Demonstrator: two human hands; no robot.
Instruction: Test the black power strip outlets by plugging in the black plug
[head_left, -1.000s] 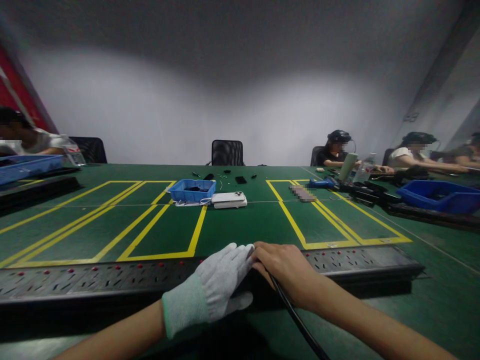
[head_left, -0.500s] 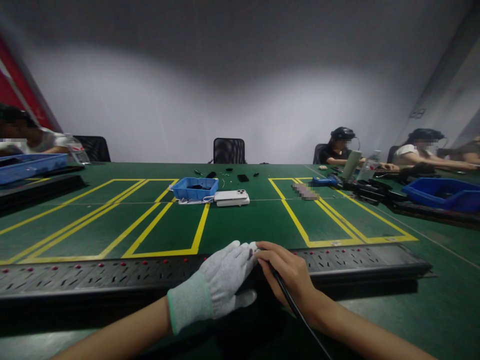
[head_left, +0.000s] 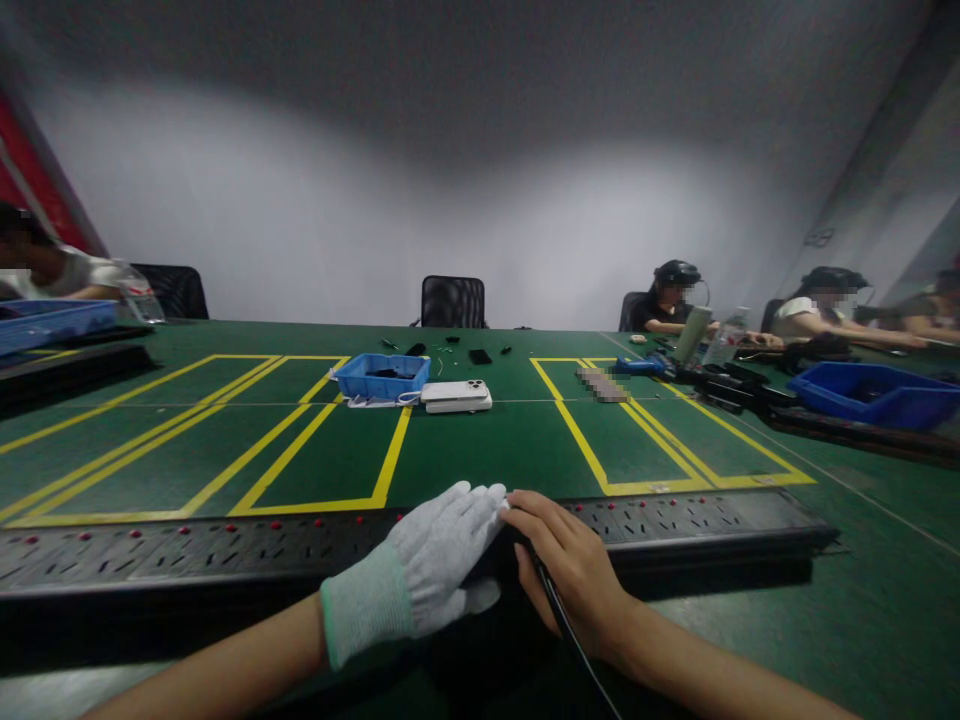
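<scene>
My left hand [head_left: 450, 550], in a pale grey knit glove with a green-edged cuff, reaches over the front edge of the black slotted strip [head_left: 255, 550]. Its fingers lie stretched out side by side, the thumb apart below. Bent around a black cable [head_left: 566, 625] is my bare right hand [head_left: 566, 560], whose fingertips meet the gloved fingertips. From under the right palm the cable runs down toward the bottom edge of the view. Its far end is hidden between the hands, and the dark space beneath the glove is too dim to make out.
Beyond the strip, yellow tape [head_left: 390, 455] marks the green table. A blue bin [head_left: 382, 377] stands beside a white phone-shaped thing [head_left: 456, 396]. Small dark pieces [head_left: 480, 356] lie farther back. At right are a blue tray [head_left: 874, 393], a bottle [head_left: 726, 338] and seated people.
The whole view has shifted slightly, so the table things sit a little farther left. My right fingers have slid slightly and curled more over the cable; the left hand keeps its pose.
</scene>
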